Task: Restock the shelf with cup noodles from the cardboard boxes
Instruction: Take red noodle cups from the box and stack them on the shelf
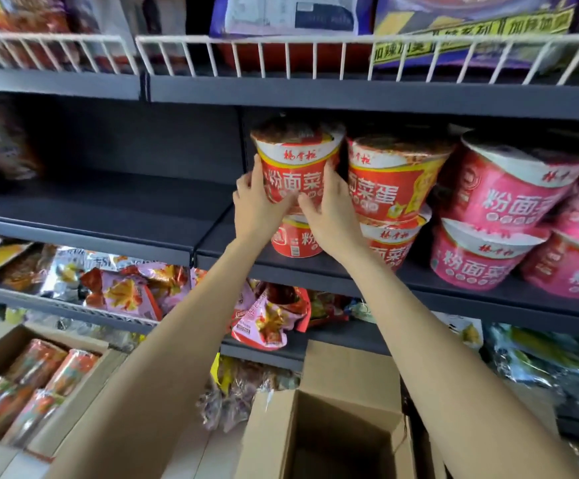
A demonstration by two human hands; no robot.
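Observation:
A red cup noodle point(296, 160) stands on top of another red cup point(293, 242) on the dark middle shelf point(115, 219). My left hand point(255, 207) grips its left side and my right hand point(333, 209) grips its right side, fingers curled round the lower half. Right beside it stands a second stack of red cups point(390, 183). Further right are stacked pink cups point(502, 191). An open cardboard box point(345, 433) sits below my arms, its inside dark. Another box point(29, 388) at lower left holds several wrapped cups lying on their sides.
The left half of the middle shelf is bare. A white wire rail point(281, 57) fronts the upper shelf with bagged goods behind it. Snack bags point(125, 292) fill the lower shelf, and more packets point(540, 361) lie at the lower right.

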